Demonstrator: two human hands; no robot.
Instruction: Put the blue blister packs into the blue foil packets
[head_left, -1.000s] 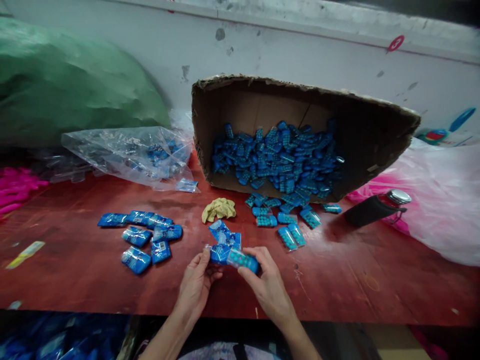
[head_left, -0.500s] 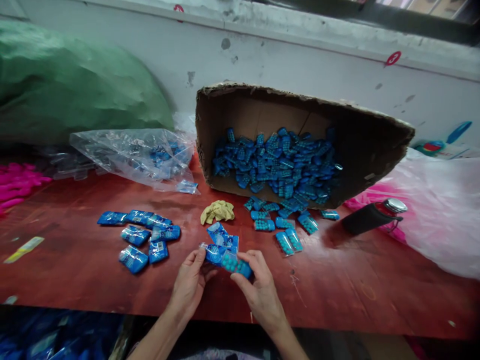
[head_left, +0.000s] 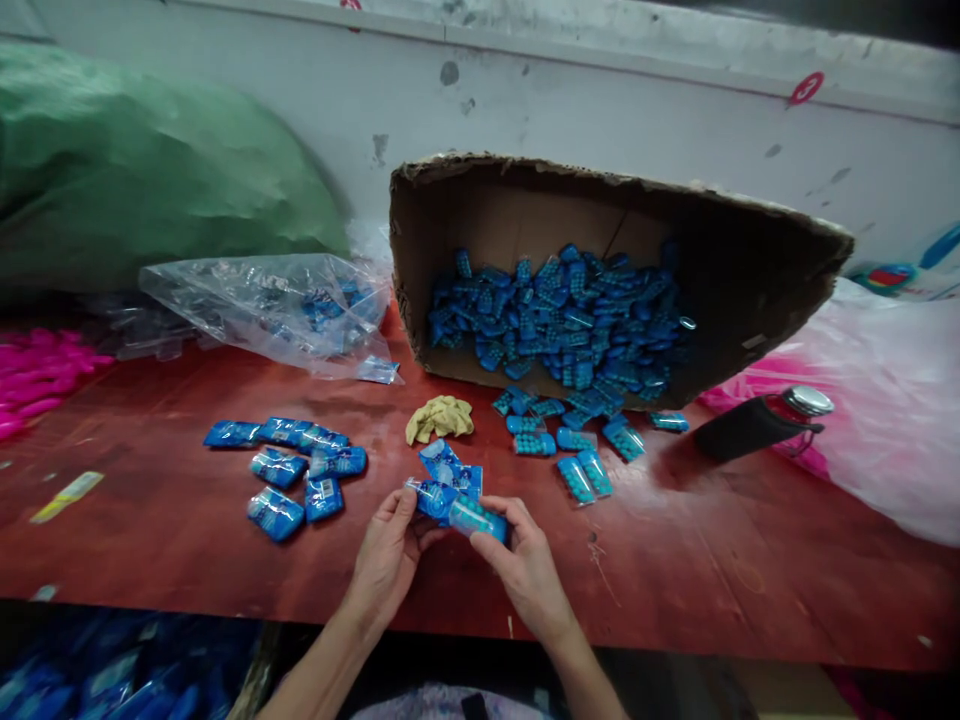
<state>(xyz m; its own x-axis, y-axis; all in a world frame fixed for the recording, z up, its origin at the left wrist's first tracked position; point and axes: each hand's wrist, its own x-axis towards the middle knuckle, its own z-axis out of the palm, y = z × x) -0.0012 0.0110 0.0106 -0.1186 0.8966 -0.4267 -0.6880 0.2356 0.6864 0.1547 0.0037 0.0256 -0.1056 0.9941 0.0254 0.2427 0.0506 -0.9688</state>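
Note:
My left hand (head_left: 391, 540) pinches the edge of a printed blue plastic sleeve (head_left: 433, 499) between thumb and fingers. In my right hand (head_left: 525, 560) is a small clear bottle of turquoise beads (head_left: 477, 519) with a blue end. The bottle's left end meets the sleeve's right end; whether it is inside the sleeve I cannot tell. Just behind my hands lie more flat blue sleeves (head_left: 441, 459) on the red table. To the left is a group of several filled blue packets (head_left: 276, 512). Several loose bead bottles (head_left: 576, 480) lie to the right.
A cardboard box (head_left: 403, 270) on its side holds a heap of blue bottles. Near it are a crumpled yellow cloth (head_left: 439, 419), a clear bag (head_left: 262, 300) and a tilted black flask (head_left: 739, 428). A yellow cutter (head_left: 67, 497) lies at left on the red table (head_left: 697, 570).
The bottle in my right hand has come slightly closer to the sleeve and turned a little flatter. The view has shifted slightly.

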